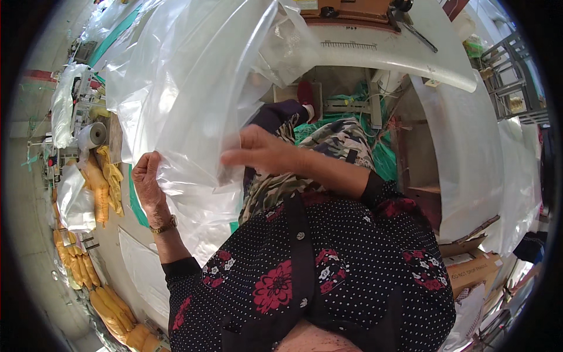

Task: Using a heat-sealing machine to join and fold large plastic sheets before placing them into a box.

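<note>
A large sheet of clear plastic film (pixel 182 82) hangs in loose folds from the table's left part down over my lap. My left hand (pixel 148 179), with a gold watch on its wrist, pinches the film's left edge between thumb and fingers. Close against the film's right side is my right hand (pixel 255 149), its thumb pointing left. Motion smears its fingertips and the film partly covers them, so I cannot tell whether they grip it.
The pale worktable (pixel 404 58) ahead carries a brown machine base (pixel 352 10) and a printed scale. More plastic film (pixel 463 152) drapes at the right, above a cardboard box (pixel 475 270). Yellow bundles (pixel 111 305) and a white roll (pixel 92 135) lie left. Green plastic (pixel 384 155) lies under the table.
</note>
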`<action>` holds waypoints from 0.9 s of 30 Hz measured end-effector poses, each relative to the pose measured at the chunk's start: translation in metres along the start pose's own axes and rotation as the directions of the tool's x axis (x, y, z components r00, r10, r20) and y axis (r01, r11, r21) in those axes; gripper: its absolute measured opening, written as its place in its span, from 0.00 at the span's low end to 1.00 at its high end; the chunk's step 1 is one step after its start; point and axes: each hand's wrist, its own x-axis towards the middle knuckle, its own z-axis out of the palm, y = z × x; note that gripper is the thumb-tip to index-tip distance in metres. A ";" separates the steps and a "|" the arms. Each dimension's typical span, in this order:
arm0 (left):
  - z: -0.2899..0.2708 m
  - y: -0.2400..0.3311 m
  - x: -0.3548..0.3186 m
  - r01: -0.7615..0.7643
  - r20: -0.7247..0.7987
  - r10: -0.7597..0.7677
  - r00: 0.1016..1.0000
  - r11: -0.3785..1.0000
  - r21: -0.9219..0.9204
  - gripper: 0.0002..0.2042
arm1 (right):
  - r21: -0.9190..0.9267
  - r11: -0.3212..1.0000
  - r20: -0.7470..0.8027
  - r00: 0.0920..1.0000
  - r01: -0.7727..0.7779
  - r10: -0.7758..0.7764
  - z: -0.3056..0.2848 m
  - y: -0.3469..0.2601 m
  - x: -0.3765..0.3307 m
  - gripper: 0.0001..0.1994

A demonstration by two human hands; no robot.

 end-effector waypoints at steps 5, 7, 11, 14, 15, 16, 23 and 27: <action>-0.006 -0.001 -0.003 -0.018 -0.079 0.018 0.997 1.000 0.001 0.06 | 0.310 0.898 -0.328 0.922 0.311 -0.206 -0.045 -0.010 0.042 0.15; -0.009 0.004 0.004 -0.025 -0.121 0.020 0.992 0.999 -0.042 0.05 | 0.322 0.852 -0.349 0.888 0.412 -0.298 -0.073 -0.034 0.063 0.15; -0.022 0.028 0.025 -0.124 -0.095 0.124 0.988 0.992 -0.001 0.05 | 0.444 0.845 -0.111 0.955 0.296 -0.277 -0.080 -0.074 0.090 0.19; -0.036 0.051 0.048 -0.188 -0.167 0.196 0.966 0.980 0.060 0.05 | 0.476 0.853 0.027 0.966 0.213 -0.256 -0.066 -0.095 0.098 0.14; -0.042 0.058 0.055 -0.202 -0.168 0.215 0.962 0.975 0.093 0.05 | 0.474 0.857 0.051 0.965 0.204 -0.258 -0.061 -0.100 0.100 0.12; -0.047 0.063 0.062 -0.169 -0.148 0.172 0.974 0.985 0.037 0.05 | 0.419 0.882 -0.070 0.977 0.214 -0.204 -0.056 -0.102 0.099 0.11; -0.084 0.042 0.086 -0.138 0.071 0.134 0.988 0.989 0.059 0.06 | 0.034 0.916 0.044 0.915 0.400 -0.402 -0.047 -0.096 0.099 0.14; -0.083 0.015 0.084 -0.174 0.125 0.145 0.981 0.950 0.259 0.07 | -0.024 0.959 -0.069 0.957 0.281 -0.282 -0.042 -0.069 0.078 0.15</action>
